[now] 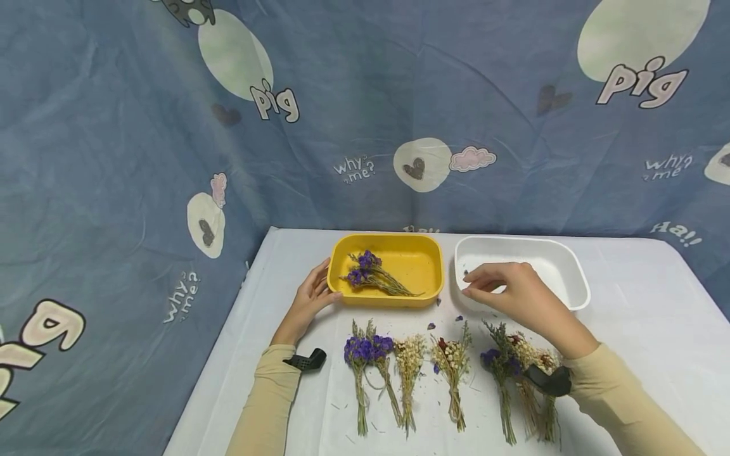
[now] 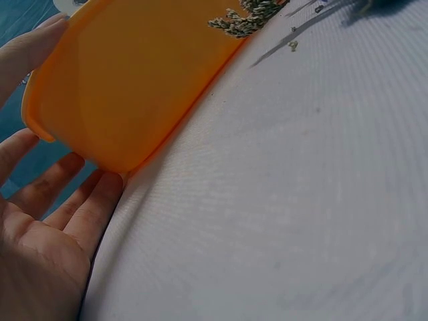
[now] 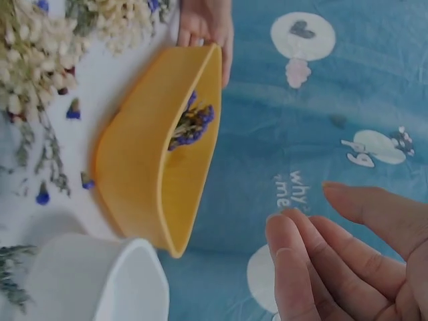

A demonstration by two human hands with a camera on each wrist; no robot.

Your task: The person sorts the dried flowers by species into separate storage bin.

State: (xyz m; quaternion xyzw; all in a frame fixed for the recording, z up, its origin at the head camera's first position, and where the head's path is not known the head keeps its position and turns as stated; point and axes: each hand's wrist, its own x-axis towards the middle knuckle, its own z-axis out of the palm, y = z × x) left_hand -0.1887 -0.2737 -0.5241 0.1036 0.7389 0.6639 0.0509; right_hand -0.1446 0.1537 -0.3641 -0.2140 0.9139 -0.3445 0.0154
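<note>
In the head view my left hand (image 1: 309, 300) rests against the left end of the yellow tray (image 1: 433, 272), fingers and thumb spread along its rim; the left wrist view shows fingertips touching the tray's wall (image 2: 114, 87). Inside the tray lie purple dried flower bunches (image 1: 371, 273). My right hand (image 1: 510, 288) hovers over the left part of the white tray (image 1: 578, 285). Its fingers are bent loosely toward the thumb, and the right wrist view shows a gap between thumb and fingertips, with nothing held by the hand (image 3: 348, 254).
In front of the trays lie several dried bunches: purple ones (image 1: 359, 361), a cream one (image 1: 408, 373), a red and cream one (image 1: 453, 373), and others (image 1: 503, 380) under the right forearm. Loose petals (image 1: 431, 326) and stem bits are scattered on the white table (image 1: 228, 392). Blue cloth hangs behind.
</note>
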